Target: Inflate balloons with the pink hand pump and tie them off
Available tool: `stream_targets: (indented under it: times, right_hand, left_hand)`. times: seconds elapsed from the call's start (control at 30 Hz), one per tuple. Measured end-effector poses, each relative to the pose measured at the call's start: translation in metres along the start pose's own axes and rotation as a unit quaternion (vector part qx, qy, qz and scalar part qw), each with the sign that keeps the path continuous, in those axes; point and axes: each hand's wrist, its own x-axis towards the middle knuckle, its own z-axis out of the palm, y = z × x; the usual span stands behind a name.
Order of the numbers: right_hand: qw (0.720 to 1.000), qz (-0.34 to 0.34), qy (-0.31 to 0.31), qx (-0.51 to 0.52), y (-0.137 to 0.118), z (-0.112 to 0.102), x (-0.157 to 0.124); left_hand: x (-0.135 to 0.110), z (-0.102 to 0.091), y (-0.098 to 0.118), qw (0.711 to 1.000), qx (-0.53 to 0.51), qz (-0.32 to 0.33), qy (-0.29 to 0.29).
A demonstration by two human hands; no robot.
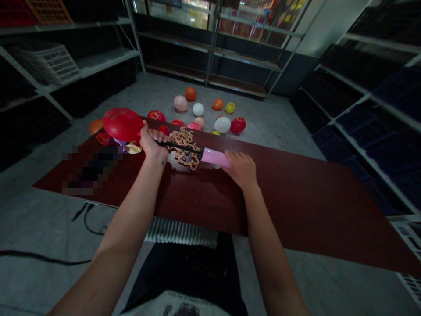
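My left hand (153, 142) is closed around the black nozzle end of a hand pump, where the neck of a partly blown-up red balloon (122, 123) sits. My right hand (241, 168) grips the pump's pink handle (215, 157). The pump lies level above a dark red table (296, 197). A pile of tan uninflated balloons (184, 147) lies on the table under the pump's shaft. Limp balloons in red, purple and yellow (113, 140) lie beside my left hand.
Several inflated balloons in red, orange, white, pink and yellow (210, 116) lie on the grey floor beyond the table. Metal shelving lines the left, back and right walls; a white crate (46, 61) sits on the left shelf. Black cables (88, 219) run along the floor at left.
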Motion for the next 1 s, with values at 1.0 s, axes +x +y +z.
stream_targets:
  times: [1.0]
  right_hand:
    - [0.991, 0.044, -0.041, 0.117, -0.038, 0.002, 0.006]
  left_hand:
    - [-0.039, 0.008, -0.048, 0.995, 0.070, -0.036, -0.054]
